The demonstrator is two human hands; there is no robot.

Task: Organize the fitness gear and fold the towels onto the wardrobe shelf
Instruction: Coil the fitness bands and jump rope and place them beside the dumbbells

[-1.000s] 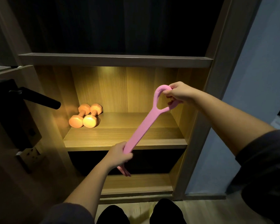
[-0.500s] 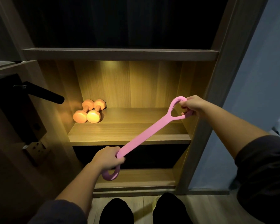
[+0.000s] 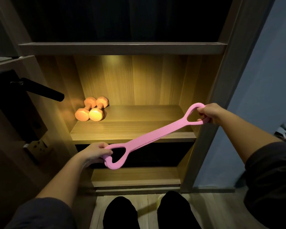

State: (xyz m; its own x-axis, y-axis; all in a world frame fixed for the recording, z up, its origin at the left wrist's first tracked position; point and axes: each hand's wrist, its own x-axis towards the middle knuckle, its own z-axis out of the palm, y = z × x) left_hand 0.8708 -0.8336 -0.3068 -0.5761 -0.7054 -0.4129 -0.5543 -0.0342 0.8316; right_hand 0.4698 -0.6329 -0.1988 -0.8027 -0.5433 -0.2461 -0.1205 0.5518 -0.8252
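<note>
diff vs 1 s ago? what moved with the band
The hands spread apart: right hand went right and down, left hand slid from the strap to the lower loop of the pink band, drawing it flatter. Both keep gripping it; dumbbells unmoved on the shelf.

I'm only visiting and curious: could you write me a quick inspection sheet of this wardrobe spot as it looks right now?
Surface: lit wooden shelf, with gear at its left rear.
Job's things: two orange dumbbells lie side by side on the shelf; pink resistance band, a loop at each end, is held out straight in front of the shelf; no towels seen.
Clutter: nothing seen.
Hands: left hand grips the lower loop; right hand grips the upper loop.
Cables: nothing seen.
Surroundings: dark compartment above, black door handle at left, blue wall at right, wooden floor, the person's feet below.
</note>
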